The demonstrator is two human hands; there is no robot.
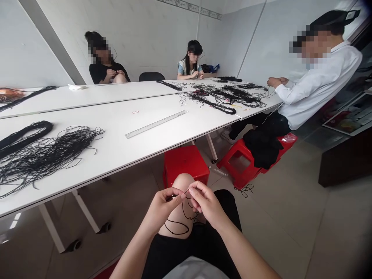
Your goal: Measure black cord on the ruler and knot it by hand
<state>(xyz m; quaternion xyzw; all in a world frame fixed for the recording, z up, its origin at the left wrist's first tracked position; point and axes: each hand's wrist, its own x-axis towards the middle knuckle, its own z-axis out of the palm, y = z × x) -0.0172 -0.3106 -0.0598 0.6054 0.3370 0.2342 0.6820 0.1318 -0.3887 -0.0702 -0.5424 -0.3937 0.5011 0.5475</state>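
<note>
Your left hand (161, 209) and right hand (206, 205) met above your bare knee (181, 186), their fingertips pressed close, each thumb and forefinger pinching a thin black cord (176, 233) whose loop hung down across the knee. Your work in hand sat right at that pinch (your fingers hid exactly how the cord crossed there). Left of you, a tangled hank (43, 162) lay on the white table (101, 110), with an aluminium ruler (157, 124) beyond it and a red plastic stool (186, 166) below. Further right, a heap of black cord (223, 97) lay near a co-worker's joined hands (274, 82).
</note>
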